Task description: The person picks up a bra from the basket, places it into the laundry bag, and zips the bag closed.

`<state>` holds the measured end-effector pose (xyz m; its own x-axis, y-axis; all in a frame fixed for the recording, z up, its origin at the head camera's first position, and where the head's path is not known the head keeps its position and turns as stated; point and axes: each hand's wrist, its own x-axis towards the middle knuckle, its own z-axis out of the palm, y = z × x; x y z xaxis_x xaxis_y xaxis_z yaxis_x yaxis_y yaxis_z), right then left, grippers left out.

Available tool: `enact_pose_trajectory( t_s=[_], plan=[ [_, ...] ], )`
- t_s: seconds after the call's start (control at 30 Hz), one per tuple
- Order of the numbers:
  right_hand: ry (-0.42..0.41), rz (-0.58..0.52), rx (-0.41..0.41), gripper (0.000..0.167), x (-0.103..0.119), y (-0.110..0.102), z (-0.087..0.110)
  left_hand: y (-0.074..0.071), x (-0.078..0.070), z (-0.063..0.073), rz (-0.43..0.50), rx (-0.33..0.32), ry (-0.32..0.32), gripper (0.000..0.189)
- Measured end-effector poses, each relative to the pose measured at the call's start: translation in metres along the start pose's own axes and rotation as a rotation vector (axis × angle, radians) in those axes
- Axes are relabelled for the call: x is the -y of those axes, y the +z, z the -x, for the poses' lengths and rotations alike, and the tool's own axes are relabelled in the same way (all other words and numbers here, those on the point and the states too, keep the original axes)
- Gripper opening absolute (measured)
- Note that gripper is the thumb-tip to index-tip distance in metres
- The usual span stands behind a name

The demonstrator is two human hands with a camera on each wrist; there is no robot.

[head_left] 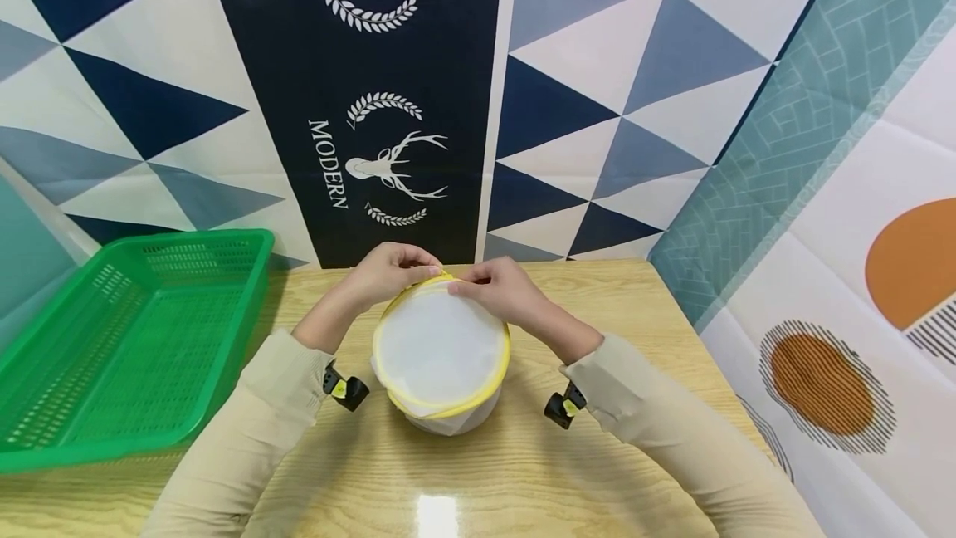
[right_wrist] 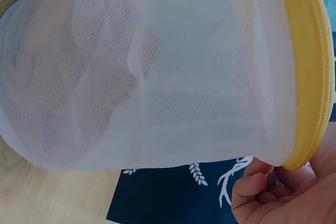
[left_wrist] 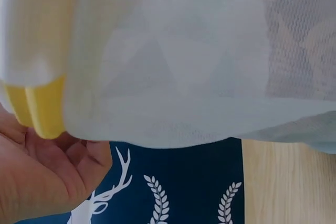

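Observation:
A white mesh laundry bag (head_left: 441, 347), round with yellow trim, stands upright on the wooden table in the head view. My left hand (head_left: 396, 270) pinches the far edge of its yellow rim, thumb and fingers together. Just to the right, my right hand (head_left: 500, 287) grips the same rim, its thumb on the white top. Seen from the left wrist, the mesh fills most of the view and the left hand (left_wrist: 50, 174) is at the yellow trim. A zipper runs along the yellow band (right_wrist: 310, 72) in the right wrist view, with the right hand's (right_wrist: 289, 190) curled fingers beneath it.
To the left is a green plastic basket (head_left: 257, 297) with slotted walls. The wooden table (head_left: 590, 488) ends at a patterned cloth backdrop (head_left: 418, 231), which stands close behind my hands. Another printed cloth (head_left: 821, 272) hangs along the right side.

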<state>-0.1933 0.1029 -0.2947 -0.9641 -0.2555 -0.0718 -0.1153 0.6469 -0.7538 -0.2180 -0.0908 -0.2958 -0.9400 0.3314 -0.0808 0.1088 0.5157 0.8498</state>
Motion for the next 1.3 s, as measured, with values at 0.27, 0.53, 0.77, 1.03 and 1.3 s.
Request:
enact_pose_trajectory(
  t_s=[0.27, 0.53, 0.77, 1.03, 1.3],
  plan=[
    [0.055, -0.103, -0.042, 0.024, -0.002, 0.006, 0.006, -0.003, 0.002, 0.005, -0.008, -0.008, 0.008, 0.02],
    [0.117, -0.305, -0.134, 0.023, 0.004, 0.018, 0.011, -0.012, -0.005, 0.008, -0.028, 0.01, 0.061, 0.02],
    [0.146, -0.362, -0.176, 0.023, 0.002, 0.024, 0.015, -0.01, -0.005, 0.006, -0.05, 0.008, 0.059, 0.019],
    [0.162, -0.393, -0.18, 0.024, -0.003, 0.026, 0.017, -0.007, 0.001, 0.006, -0.045, -0.004, 0.014, 0.019],
    [0.074, -0.227, -0.052, 0.032, -0.007, 0.017, 0.011, -0.002, 0.004, 0.003, -0.013, 0.02, 0.033, 0.019]
  ],
)
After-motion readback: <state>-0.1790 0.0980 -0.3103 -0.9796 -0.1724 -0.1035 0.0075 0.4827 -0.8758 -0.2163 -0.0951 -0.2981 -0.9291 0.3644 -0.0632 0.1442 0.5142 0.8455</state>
